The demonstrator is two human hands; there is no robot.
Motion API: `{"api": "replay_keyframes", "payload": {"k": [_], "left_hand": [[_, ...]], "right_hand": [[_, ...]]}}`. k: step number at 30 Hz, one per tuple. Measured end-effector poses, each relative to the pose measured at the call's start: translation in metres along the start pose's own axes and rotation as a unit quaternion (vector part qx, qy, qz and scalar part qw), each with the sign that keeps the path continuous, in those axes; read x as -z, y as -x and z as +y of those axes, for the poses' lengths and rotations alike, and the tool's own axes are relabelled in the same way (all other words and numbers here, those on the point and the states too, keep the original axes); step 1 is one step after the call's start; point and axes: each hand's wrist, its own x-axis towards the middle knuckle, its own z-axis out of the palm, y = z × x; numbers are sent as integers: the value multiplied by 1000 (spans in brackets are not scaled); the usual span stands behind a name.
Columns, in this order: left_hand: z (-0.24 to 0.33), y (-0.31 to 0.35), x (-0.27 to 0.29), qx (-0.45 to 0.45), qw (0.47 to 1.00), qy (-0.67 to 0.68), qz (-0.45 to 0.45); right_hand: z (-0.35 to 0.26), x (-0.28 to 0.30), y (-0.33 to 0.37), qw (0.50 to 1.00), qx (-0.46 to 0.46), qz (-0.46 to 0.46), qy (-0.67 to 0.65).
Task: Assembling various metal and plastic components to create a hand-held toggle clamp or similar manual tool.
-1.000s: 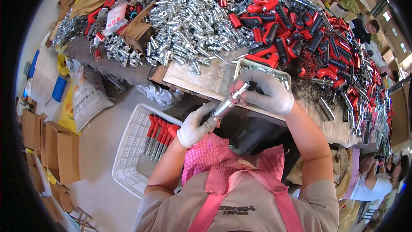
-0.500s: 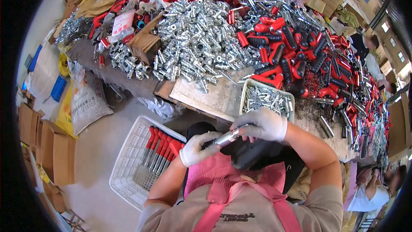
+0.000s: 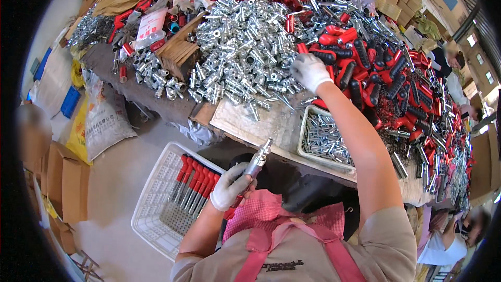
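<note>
My left hand, in a white glove, is closed around a silver metal barrel. Its narrow stepped tip points up and away, and a red part shows below my fingers. My right hand, gloved too, reaches over the table to where a heap of silver metal fittings meets red and black handles. Its fingers bend down into the edge of the heap; whatever they grip is hidden. A red tube lies just beyond them.
Beside my left arm stands a white plastic basket with several red-handled metal rods inside. A pale tray of small metal pins sits at the table edge under my right forearm. A wooden block borders the fittings. Other people are around the table.
My right hand has let go of the metal barrel and moved forward to the heap. My left hand keeps the barrel, now tilted more upright, with its tip and red part showing.
</note>
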Motion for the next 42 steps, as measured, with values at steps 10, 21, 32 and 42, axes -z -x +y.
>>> {"api": "replay_keyframes", "payload": {"k": [10,21,32,42], "left_hand": [[11,-19,-34,-22,988,-102,-111],[6,-2,-101,18,964,-161,-213],[-5,-1,-138,16,941,-242,-237],[-24,-5,-155,-56,905,-320,-274]], "right_hand": [[-45,134,158,742,-196,-35,-640],[-68,198,261,911,144,-58,-383],[-88,178,326,862,-88,2,-500],[-79,196,343,879,-245,-205,-355]]}}
